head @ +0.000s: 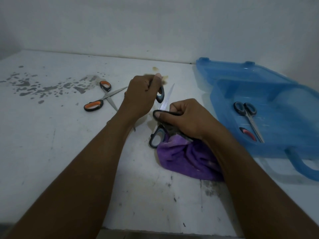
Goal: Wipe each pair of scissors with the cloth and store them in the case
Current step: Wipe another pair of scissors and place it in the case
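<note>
On the white counter [69, 152], my left hand [141, 95] clamped the blue-handled scissors [160, 95] open so my right hand [186, 118] could pinch the purple cloth [186, 159] around one blade.

The white worktop [60, 144] is scuffed, with dark grey splatter at its far left and brownish stains near the middle. Directly on it lie open orange-handled scissors [101, 99] at centre-left, a bunched purple cloth [186, 159] nearer the front, and an open blue plastic case [269, 94] on the right.
</note>
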